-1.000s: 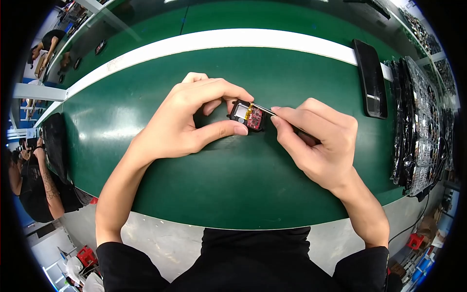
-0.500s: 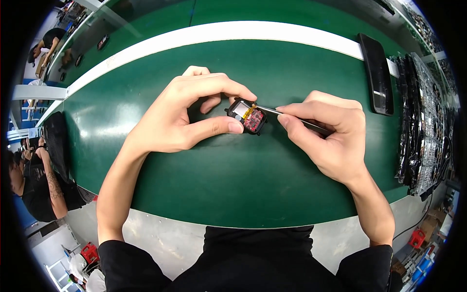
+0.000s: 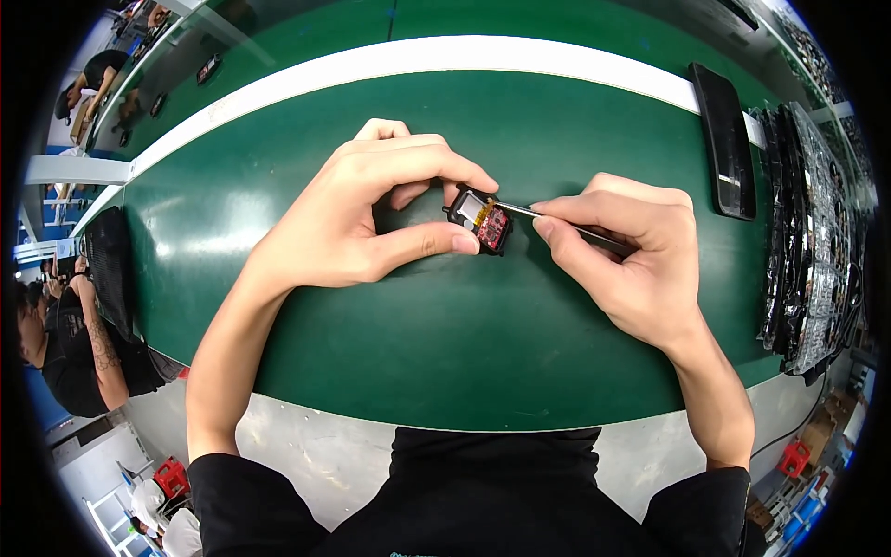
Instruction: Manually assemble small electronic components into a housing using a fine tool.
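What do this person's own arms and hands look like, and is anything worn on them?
The left hand and right hand are ordinary human hands with slender fingers, and no gloves, rings or watch show. Plain black fabric sleeves leave both forearms bare.

No txt you can read for sure. Your blk shirt [image 3: 473, 501] has a short line of pale bluish print [image 3: 415, 554] at the btm edge of the view, cut off & too sm. to make out. Any marks on the red circuit bd [image 3: 493, 228] or the stacked trays [image 3: 820, 241], far R: too tiny, can't tell.
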